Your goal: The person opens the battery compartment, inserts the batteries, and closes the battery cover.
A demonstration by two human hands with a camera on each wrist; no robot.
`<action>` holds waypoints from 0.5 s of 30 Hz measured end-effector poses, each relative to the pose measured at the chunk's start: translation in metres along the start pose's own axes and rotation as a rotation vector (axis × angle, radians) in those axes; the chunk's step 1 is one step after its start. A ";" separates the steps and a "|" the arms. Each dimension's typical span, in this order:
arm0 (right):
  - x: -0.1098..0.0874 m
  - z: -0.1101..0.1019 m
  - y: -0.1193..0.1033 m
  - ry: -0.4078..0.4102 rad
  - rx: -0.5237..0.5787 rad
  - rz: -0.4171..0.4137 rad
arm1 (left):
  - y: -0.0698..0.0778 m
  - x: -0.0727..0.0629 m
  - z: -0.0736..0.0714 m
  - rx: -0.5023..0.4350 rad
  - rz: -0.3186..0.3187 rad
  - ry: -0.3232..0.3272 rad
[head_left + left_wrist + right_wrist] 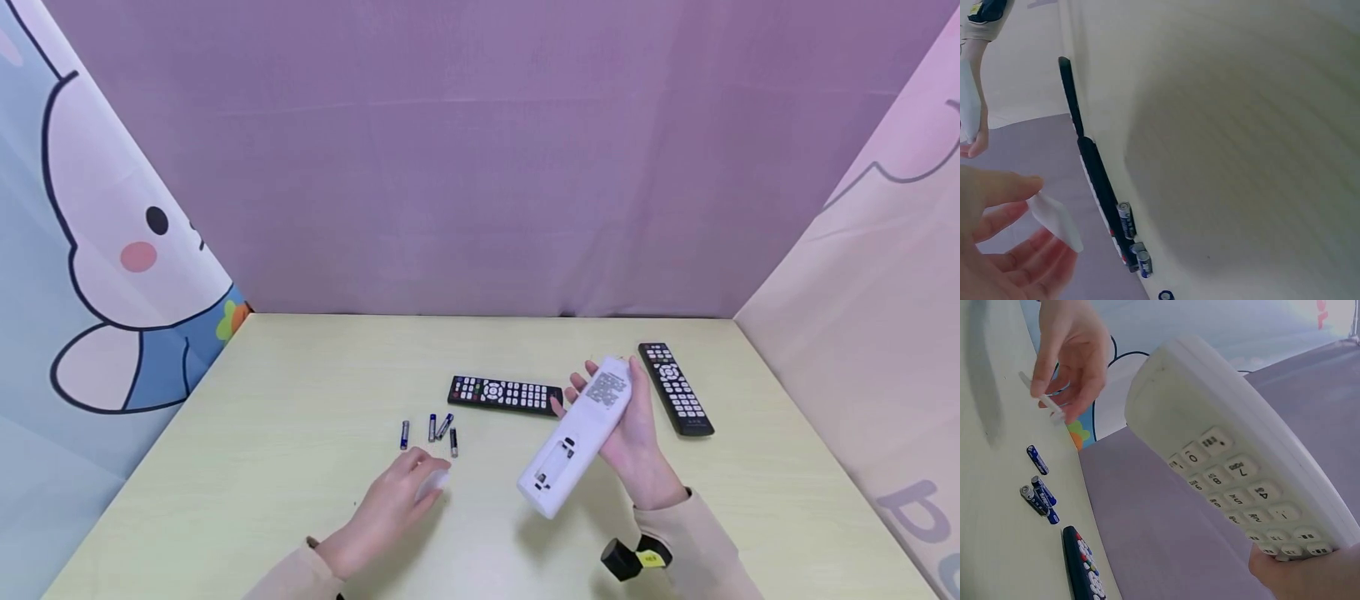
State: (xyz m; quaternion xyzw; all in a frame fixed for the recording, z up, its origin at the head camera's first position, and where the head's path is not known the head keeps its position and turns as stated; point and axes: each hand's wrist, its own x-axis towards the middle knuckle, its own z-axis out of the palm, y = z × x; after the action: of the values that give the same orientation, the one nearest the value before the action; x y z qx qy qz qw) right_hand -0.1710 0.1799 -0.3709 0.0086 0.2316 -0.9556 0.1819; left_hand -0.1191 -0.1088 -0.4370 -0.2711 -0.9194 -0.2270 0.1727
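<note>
My right hand (637, 454) holds a white remote control (600, 417), tilted above the table with its back toward the head camera. Near its lower end the battery compartment (555, 462) lies uncovered, with metal contacts showing and no cells inside. In the right wrist view the remote's keypad side (1235, 481) shows. My left hand (386, 508) pinches a small white battery cover (1057, 220) between thumb and fingers, left of the remote. Just beyond the left hand, several blue-and-silver batteries (432, 428) lie loose on the table.
One black remote control (506, 394) lies crosswise behind the batteries. Another black remote (677, 390) lies at the right, beyond the right hand. The pale wooden table (322, 375) ends at a purple cloth wall (480, 183), with printed cloth on both sides.
</note>
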 end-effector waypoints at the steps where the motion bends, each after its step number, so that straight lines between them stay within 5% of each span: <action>1: 0.000 0.000 0.000 0.000 0.000 0.000 | -0.001 -0.001 0.001 0.009 -0.001 -0.018; 15: 0.000 -0.002 -0.002 0.005 0.013 -0.001 | -0.012 -0.007 0.006 0.016 -0.008 -0.162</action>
State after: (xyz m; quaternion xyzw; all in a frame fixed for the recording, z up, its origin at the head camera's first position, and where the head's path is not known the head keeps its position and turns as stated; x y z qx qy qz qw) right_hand -0.1719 0.1820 -0.3715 0.0123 0.2257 -0.9572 0.1807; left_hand -0.1219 -0.1174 -0.4489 -0.2834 -0.9332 -0.1977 0.0990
